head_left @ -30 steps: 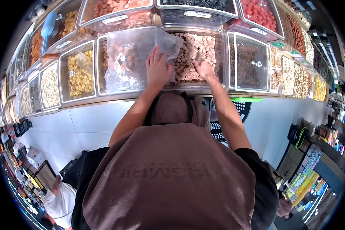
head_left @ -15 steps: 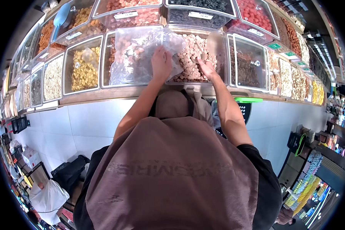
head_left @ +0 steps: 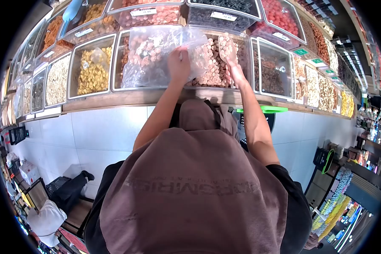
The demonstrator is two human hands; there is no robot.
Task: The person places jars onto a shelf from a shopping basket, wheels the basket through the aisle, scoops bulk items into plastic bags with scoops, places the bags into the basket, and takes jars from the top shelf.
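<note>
A clear plastic bag [head_left: 146, 63] with pinkish pieces showing in or through it lies over the left part of the middle bin. My left hand [head_left: 179, 64] is closed on the bag's right part, near its crumpled edge. To the right, my right hand [head_left: 235, 73] grips a scoop [head_left: 227, 48] by its lower end. Pale pink round pieces fill the scoop, which is raised over the open bin of the same pink pieces [head_left: 209, 63]. The scoop's handle is mostly hidden in my fingers.
Bins of yellow pieces [head_left: 95, 67] and dark brown pieces [head_left: 273, 70] flank the middle bin. Behind stand bins of pink, black and red sweets [head_left: 280, 17]. A blue scoop [head_left: 72, 12] is at the upper left. A person in white [head_left: 46, 222] is at the lower left.
My right hand has lifted the scoop, now loaded with pink pieces, up and to the right from the bin. My left hand has moved slightly right with the bag's edge.
</note>
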